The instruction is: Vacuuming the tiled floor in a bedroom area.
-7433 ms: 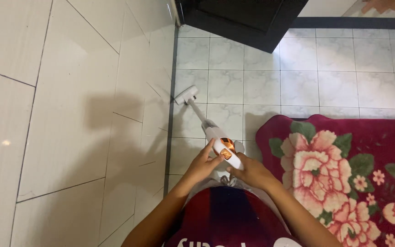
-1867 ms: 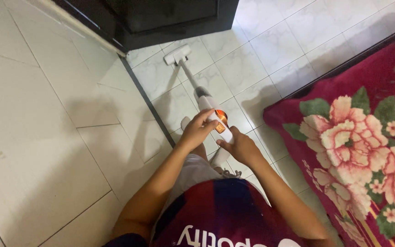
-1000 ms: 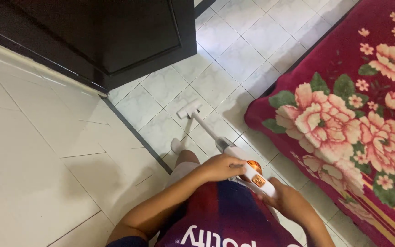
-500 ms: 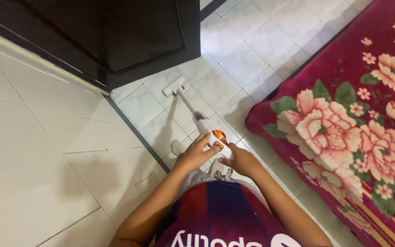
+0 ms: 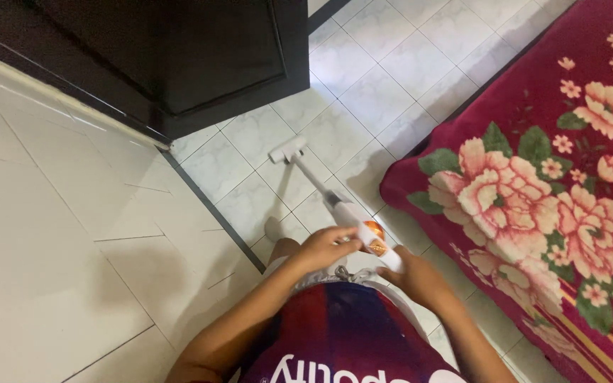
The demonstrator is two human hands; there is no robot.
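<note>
Two hands, left and right, apparently both gripping one white stick vacuum; one floral rug.

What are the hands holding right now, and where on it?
Both hold the stick vacuum at its upper body: the left hand on the side beside the orange part, the right hand on the rear handle end.

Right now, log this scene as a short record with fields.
left hand: on the body of the white stick vacuum
right hand: gripping the vacuum's rear handle
vacuum head: flat on the white tiled floor, near the dark cabinet
rug: red, floral, to the right, apart from the vacuum head
</note>
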